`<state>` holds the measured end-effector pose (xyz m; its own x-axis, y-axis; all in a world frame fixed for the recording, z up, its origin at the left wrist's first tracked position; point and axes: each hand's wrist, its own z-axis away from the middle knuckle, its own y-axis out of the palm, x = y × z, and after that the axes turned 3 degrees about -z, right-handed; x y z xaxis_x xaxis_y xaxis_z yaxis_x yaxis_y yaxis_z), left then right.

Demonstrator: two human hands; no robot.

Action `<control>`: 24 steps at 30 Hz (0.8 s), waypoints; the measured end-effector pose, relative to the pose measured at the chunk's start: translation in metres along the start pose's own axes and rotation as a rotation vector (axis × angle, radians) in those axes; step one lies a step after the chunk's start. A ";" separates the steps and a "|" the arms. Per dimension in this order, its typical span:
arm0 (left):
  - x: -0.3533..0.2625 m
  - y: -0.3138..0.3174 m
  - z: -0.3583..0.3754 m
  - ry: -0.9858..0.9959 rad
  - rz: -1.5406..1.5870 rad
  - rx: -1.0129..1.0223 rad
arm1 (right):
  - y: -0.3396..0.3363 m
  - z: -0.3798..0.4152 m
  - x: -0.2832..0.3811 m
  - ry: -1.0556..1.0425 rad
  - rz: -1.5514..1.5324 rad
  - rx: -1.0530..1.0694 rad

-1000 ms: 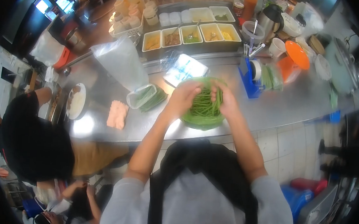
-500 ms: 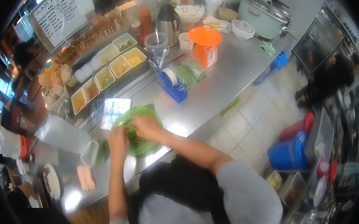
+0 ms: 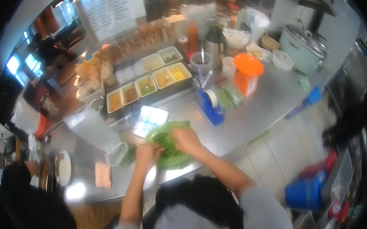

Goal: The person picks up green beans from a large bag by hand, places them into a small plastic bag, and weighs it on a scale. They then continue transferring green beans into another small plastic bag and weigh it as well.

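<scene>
Thin green vegetable strips point(image 3: 167, 144) fill a round green bowl point(image 3: 180, 160) near the counter's front edge. At its left side, my left hand point(image 3: 149, 153) is closed, fingertips pinching at the strips. My right hand point(image 3: 184, 140) is closed above the right part of the bowl, its fingers curled down; what they hold is hidden. A white printed packet point(image 3: 151, 121) lies just behind the bowl. To the left of my left hand rests a clear plastic bag point(image 3: 120, 154) with greens in it.
Behind are food trays point(image 3: 162, 77), a blue tape dispenser point(image 3: 211, 110), bagged greens point(image 3: 230, 96) and an orange scale point(image 3: 248, 64). An orange cloth point(image 3: 103, 175) and an oval plate point(image 3: 63, 168) lie left. A person in dark clothing point(image 3: 33, 199) stands at lower left.
My hands, close together over the bowl before, are now farther apart, the left at the bowl's left side. More of the strips shows. The view has shifted, so the counter appears farther right.
</scene>
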<state>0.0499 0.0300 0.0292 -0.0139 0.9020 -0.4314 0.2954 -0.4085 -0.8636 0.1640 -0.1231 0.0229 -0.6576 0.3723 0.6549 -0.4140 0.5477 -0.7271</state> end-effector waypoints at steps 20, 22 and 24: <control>-0.001 0.019 0.002 -0.159 0.495 -0.188 | 0.024 -0.013 0.008 0.147 -0.713 -0.370; -0.005 0.009 0.000 -0.288 0.538 -0.103 | 0.020 -0.013 0.010 0.296 -0.897 -0.303; -0.007 0.005 0.000 -0.242 0.642 -0.127 | 0.020 -0.016 0.004 0.446 -1.074 -0.228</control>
<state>0.0518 0.0220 0.0280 -0.0073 0.4248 -0.9053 0.4252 -0.8181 -0.3873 0.1632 -0.0986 0.0145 0.2548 -0.1555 0.9544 -0.4689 0.8433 0.2626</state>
